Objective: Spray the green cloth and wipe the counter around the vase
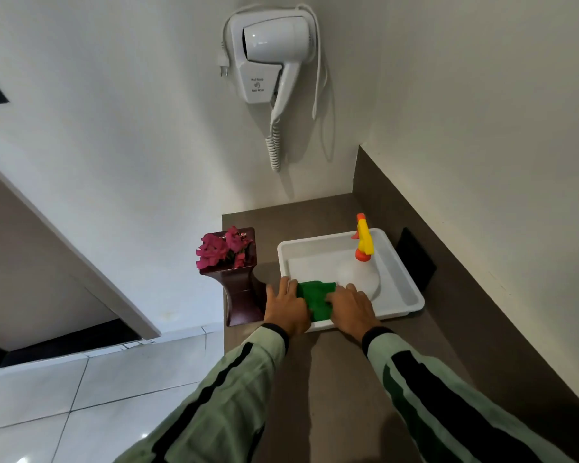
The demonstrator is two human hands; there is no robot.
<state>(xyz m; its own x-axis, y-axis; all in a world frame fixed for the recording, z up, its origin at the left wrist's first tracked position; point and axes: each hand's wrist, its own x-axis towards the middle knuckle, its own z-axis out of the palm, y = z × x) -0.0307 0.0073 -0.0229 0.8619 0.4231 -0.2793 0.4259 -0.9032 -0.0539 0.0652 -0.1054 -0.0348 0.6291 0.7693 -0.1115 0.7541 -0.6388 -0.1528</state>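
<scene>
We see green cloth (316,298) in white tray (402,275), near edge, on brown counter (345,379). Left hand (286,307), right hand (351,309) rest on cloth, one each side; whether fingers clench it, we cannot tell. Spray bottle (361,262) upright in tray. Wooden vase (239,289) just left of tray.

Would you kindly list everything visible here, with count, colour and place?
green cloth: one, green, near edge of the tray, under both hands
spray bottle: one, white with yellow-orange trigger, standing in the tray
tray: one, white, on the counter
vase: one, dark wood with pink flowers, left of the tray
counter: one, brown, in the corner
hair dryer: one, white, wall-mounted above
black object: one, against the backsplash right of the tray
left hand: on the cloth
right hand: on the cloth
</scene>
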